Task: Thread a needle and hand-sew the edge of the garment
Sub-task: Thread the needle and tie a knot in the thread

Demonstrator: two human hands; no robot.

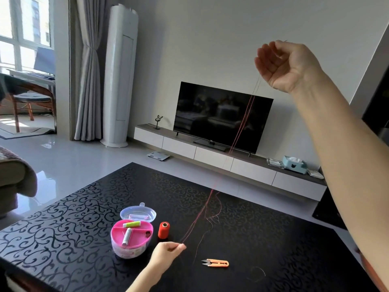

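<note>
Right hand [288, 64]: raised high, well above the bench, fingers curled inward. It pinches the upper end of a fine red sewing thread [242, 127] at the fingertips. A thin sliver shows above the knuckles. It may be the needle, but it is too small to confirm.

Left hand [168, 252]: low, just above the bench, thumb and forefinger pressed together on the same thread.

The thread runs as two close strands in a straight slanted line between the hands. Beyond the left pinch, loose tails curl down onto the black scroll-patterned bench [63, 228].

Handling judgement: the thread is near weightless, limp and smooth, and it keeps a line only under tension. It is likely to slip through a light pinch and to tangle where slack. Hold it between fingertip pads, close to the working end, and keep both strands together.

Near the left hand:
- An orange-red cylindrical thread spool [163, 230] stands upright.
- A pink oval plastic sewing box [131, 239] is just beside the spool, its clear lid open behind it.
- A pair of small orange thread snips [216, 263] lies flat to the right.

Garment: not in view.
</note>
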